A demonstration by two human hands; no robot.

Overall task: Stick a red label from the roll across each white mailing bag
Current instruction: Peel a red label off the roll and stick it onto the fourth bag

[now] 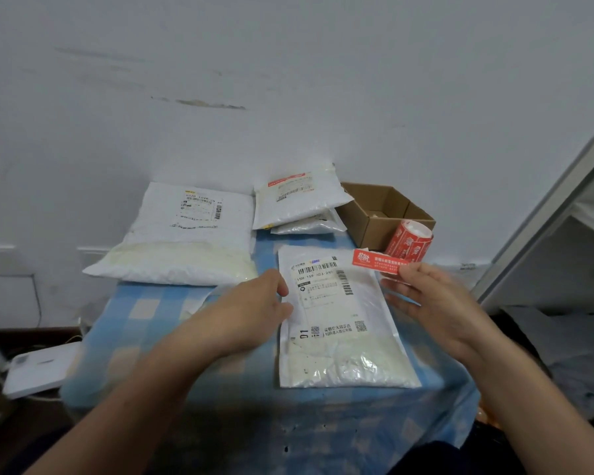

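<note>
A white mailing bag with a shipping slip lies in front of me on the blue checked cloth. My left hand rests on its left edge, fingers curled at the bag's rim. My right hand pinches one end of a loose red label, which hangs above the bag's top right corner. The red label roll stands just behind it. A large white bag lies at the back left. Two smaller white bags are stacked at the back; the top one carries a red strip.
An open cardboard box sits at the back right against the wall. A white flat device lies on the floor to the left. A white frame leans at the right. The table's front edge drops off just below the near bag.
</note>
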